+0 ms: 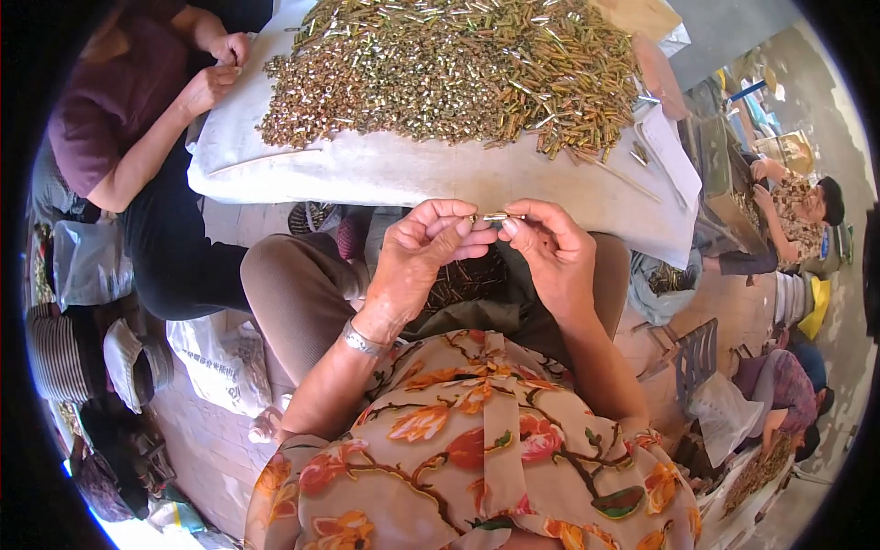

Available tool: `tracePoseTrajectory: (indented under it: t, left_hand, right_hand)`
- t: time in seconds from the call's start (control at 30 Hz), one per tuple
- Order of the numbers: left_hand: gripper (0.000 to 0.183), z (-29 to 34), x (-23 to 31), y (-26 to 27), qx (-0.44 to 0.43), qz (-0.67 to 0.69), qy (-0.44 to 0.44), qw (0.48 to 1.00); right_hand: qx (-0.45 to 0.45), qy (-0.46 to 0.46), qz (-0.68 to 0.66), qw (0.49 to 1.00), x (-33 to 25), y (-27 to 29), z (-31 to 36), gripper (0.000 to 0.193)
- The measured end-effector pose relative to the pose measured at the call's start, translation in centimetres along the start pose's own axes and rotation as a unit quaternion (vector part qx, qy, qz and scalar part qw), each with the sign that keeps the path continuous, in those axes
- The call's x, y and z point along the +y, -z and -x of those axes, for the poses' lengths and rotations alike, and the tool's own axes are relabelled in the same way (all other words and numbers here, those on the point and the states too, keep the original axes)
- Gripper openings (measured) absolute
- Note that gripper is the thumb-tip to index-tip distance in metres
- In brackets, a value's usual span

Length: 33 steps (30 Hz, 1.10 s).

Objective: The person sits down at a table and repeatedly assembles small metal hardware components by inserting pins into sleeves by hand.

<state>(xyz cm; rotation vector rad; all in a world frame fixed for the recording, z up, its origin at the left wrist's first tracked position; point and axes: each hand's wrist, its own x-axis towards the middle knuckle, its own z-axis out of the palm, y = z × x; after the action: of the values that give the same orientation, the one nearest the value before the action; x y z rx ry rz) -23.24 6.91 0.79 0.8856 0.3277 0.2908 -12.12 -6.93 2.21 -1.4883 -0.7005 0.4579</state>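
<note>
Above my lap, just off the near edge of the table, my left hand (pixel 429 246) pinches a small brass-coloured metal piece (pixel 474 218) between thumb and fingertips. A slim, shiny metal tube (pixel 496 216) is pinched in my right hand (pixel 553 246). The two pieces lie end to end in one line; whether they are joined is too small to tell. Below the hands, between my knees, a dark container (pixel 472 278) holds many thin brownish pieces. On the table lie a heap of short metal caps (pixel 367 82) and, to its right, long metal tubes (pixel 573 78).
The table (pixel 367 179) has a pale cover. Thin sticks and a white paper (pixel 667 151) lie at its right. A co-worker (pixel 119 110) sits at the left with both hands by the table edge. White bags (pixel 220 362) stand on the floor; other people work at the right.
</note>
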Motion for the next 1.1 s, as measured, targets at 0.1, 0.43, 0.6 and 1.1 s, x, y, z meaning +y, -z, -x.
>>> tracePoseTrajectory:
  t: [0.1,0.43,0.6,1.1]
  left_hand:
    - [0.022,0.9,0.0,-0.2,0.012,-0.015,-0.026,0.999]
    - [0.018,1.8,-0.3,-0.4,0.035,-0.083,-0.107,0.990]
    - [0.019,1.9,-0.9,-0.5,0.044,-0.102,-0.154,0.982]
    - [0.017,0.8,2.7,0.7,-0.135,-0.060,0.076,0.986]
  right_hand:
    - [-0.001,0.036,0.012,0.999,-0.3,-0.5,0.6,0.016]
    - [-0.005,0.041,0.021,0.999,-1.1,-1.1,1.1,0.014]
    - [-0.009,0.031,0.011,0.999,-1.4,-1.1,1.3,0.015]
    - [-0.167,-0.072,-0.090,0.979,-1.3,1.8,0.4,0.014]
